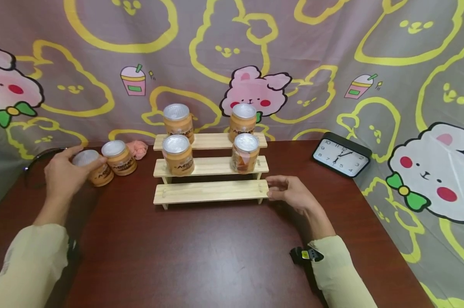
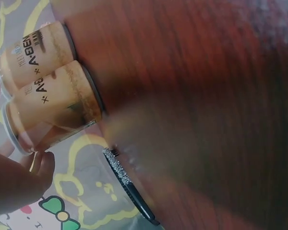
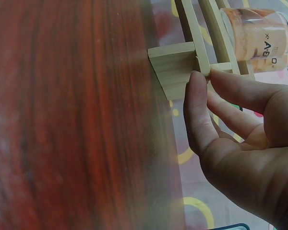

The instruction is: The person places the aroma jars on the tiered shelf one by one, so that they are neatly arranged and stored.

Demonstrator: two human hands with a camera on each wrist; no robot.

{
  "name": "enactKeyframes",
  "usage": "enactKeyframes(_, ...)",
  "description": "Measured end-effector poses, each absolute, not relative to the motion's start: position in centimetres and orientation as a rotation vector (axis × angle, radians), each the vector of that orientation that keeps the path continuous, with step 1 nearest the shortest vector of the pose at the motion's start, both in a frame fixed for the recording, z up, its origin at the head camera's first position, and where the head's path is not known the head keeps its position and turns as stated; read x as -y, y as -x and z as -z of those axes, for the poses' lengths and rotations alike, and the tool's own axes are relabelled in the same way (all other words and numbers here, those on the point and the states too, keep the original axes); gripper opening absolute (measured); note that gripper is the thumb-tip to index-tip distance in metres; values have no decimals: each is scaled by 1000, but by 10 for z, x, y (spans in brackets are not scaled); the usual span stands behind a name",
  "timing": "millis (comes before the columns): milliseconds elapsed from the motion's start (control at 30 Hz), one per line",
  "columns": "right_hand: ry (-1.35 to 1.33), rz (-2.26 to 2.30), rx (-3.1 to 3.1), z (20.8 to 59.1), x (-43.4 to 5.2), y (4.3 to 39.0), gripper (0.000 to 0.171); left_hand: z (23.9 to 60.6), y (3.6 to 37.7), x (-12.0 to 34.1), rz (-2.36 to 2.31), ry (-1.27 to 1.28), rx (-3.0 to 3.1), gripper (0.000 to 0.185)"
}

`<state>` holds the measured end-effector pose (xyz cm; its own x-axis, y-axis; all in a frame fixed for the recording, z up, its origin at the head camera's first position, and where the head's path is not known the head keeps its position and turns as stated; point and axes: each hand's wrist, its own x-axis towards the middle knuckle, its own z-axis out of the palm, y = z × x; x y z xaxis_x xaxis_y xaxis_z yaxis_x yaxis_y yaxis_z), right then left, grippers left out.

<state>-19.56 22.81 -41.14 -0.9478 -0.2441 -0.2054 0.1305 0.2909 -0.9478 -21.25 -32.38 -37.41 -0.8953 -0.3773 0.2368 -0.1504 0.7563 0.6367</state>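
Note:
At the left of the table my left hand (image 1: 64, 171) grips a clear food can (image 1: 102, 174) with a silvery lid and orange-brown contents. Its thumb and fingers span the lid; in the left wrist view the fingertips are at the rim (image 2: 18, 139). A matching can (image 1: 120, 158) stands upright right beside it. My right hand (image 1: 293, 194) pinches the right end of the lowest step of a three-step wooden display stand (image 1: 210, 192). In the right wrist view its fingertips meet at the corner of that board (image 3: 201, 55).
Two cans stand on the top step, one at the left (image 1: 178, 124), one at the right (image 1: 242, 124). Two more, left (image 1: 178, 160) and right (image 1: 245, 158), stand on the middle step. A clock (image 1: 341, 155), a pink fluffy thing (image 1: 138, 149) and a dark curved band (image 1: 35, 161) lie around.

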Motion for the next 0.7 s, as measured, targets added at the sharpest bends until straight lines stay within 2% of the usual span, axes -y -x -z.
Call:
enactKeyframes(400,97,1710,-2237,410,-228,196,51,375,212,324,936,-567,2587,79)
enactKeyframes(700,89,1707,-2232,408,-228,196,52,373,210,328,886,-529,2615,76)
